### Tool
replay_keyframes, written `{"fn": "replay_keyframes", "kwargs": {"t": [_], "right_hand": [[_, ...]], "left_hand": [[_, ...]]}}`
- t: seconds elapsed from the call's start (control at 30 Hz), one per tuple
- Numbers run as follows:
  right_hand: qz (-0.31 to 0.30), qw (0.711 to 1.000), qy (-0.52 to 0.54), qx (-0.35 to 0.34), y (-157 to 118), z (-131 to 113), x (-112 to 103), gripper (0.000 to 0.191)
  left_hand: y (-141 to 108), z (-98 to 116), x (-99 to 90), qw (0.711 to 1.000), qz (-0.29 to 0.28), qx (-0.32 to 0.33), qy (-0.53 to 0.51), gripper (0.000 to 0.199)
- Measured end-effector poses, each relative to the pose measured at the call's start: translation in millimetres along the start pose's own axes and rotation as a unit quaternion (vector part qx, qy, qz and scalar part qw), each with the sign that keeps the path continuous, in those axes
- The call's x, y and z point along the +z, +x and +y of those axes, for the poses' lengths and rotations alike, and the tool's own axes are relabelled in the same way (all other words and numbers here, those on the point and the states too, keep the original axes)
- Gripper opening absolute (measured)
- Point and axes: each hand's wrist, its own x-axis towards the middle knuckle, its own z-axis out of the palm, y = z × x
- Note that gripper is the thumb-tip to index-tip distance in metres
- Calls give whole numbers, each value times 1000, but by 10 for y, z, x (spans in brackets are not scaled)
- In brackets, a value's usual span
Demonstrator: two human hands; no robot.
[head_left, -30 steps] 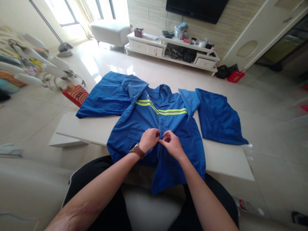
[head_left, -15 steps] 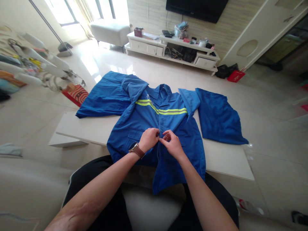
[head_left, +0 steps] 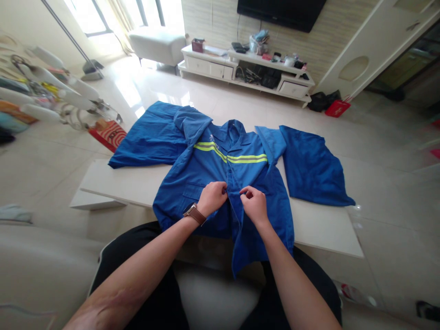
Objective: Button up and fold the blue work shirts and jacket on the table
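A blue work jacket (head_left: pixel 254 178) with a yellow and grey reflective stripe (head_left: pixel 247 159) lies front up, its collar away from me. My left hand (head_left: pixel 213 198), below a wristwatch (head_left: pixel 194 213), pinches the left front edge at mid-length. Opposite it, my right hand (head_left: pixel 253 204) has its fingers closed on the right front edge, drawn aside so the lower front gapes. A dark button shows on the placket above the hands. Folded blue cloth lies on both sides, at the left (head_left: pixel 151 135) and the right (head_left: pixel 312 165).
The jacket rests on a low white table (head_left: pixel 326 229) before my knees. A red striped bag (head_left: pixel 110 135) stands beyond its left end. Farther off are a white TV cabinet (head_left: pixel 206 68), a grey bench (head_left: pixel 158 46) and a red bag (head_left: pixel 337 108) on the floor.
My right hand has moved a little to the right, pulling the right front edge away from the left one. The left hand has stayed nearly in place.
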Motion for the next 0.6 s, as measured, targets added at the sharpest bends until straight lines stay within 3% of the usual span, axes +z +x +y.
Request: {"fn": "replay_keyframes", "kwargs": {"t": [0.07,0.17,0.3,0.43,0.6], "right_hand": [[-3,997,-74,-20,-19,-7,-9,18],[-38,992,-84,-82,-53,-26,34,15],[-81,981,-48,-172,-82,-54,86,41],[-112,974,-60,-190,-110,-75,87,60],[-89,975,-123,-162,-154,-88,125,36]], "left_hand": [[2,5,2,1000,2,3,-5,13],[8,1,-3,1000,4,12,-9,16],[21,-31,-27,999,-10,31,-31,19],[29,-58,-23,997,-10,52,-62,19],[40,-83,48,992,-12,75,-97,17]]}}
